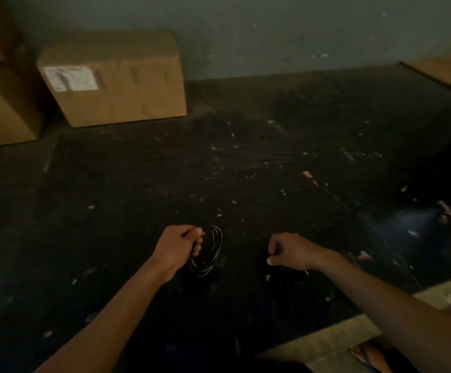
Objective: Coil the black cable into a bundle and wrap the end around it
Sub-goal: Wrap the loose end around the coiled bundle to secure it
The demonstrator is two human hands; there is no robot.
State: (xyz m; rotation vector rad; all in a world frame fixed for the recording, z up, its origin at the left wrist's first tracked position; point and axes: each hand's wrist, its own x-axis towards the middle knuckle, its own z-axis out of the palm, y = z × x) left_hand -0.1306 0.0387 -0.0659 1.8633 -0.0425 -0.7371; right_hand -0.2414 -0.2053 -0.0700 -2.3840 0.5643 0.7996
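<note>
My left hand point(181, 244) grips the black cable point(210, 251), which hangs from my fingers as a coil of several loops above the dark surface. My right hand point(290, 251) is to the right of the coil, fingers curled into a fist with the thumb tucked low. A dark strand shows under my right hand near the wrist, but the dim light hides whether the cable runs through that fist. The stretch of cable between my two hands is lost against the black surface.
The dark work surface point(245, 162) is littered with small scraps. A cardboard box point(116, 82) stands at the back left, another box point(3, 109) at the far left edge, and flat cardboard point(450, 71) at the back right. A pale ledge point(353, 327) runs along the near right.
</note>
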